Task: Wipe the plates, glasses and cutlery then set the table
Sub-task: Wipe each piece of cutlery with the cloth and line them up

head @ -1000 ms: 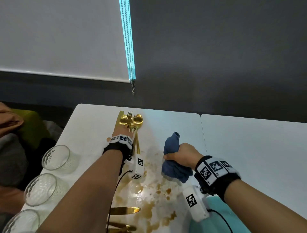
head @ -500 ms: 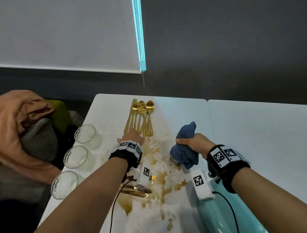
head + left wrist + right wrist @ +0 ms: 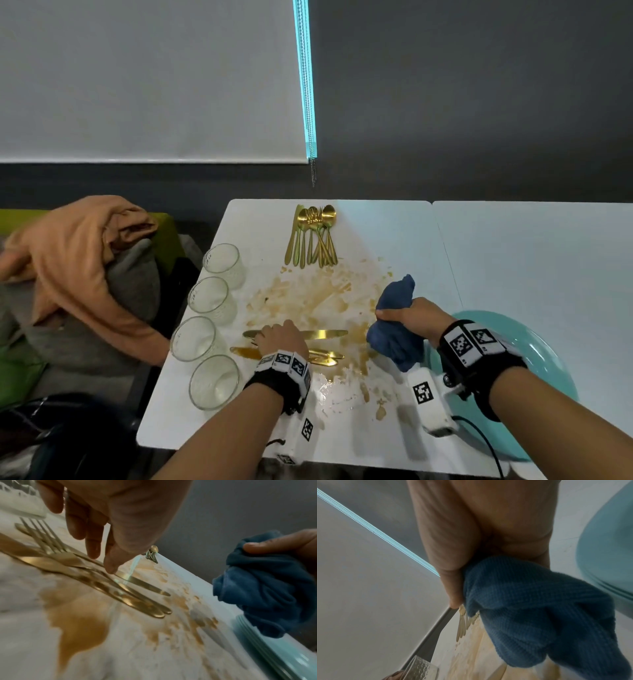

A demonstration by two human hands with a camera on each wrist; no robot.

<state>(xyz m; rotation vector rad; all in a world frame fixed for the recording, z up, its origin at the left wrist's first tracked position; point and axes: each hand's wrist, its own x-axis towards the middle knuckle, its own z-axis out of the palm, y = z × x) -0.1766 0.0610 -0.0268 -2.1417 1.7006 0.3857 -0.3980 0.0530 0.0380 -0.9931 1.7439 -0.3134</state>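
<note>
Over knives (image 3: 322, 334): L hand (image 3: 281, 339), fingers straight.

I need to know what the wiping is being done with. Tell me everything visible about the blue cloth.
The blue cloth is dark blue with a ribbed, knitted-looking weave. It is bunched into a crumpled wad. The right hand grips it around the middle, so one end sticks up above the fist and the larger part hangs below, over the brown-stained white table, beside the turquoise plates. Whether it touches the table cannot be told.
</note>
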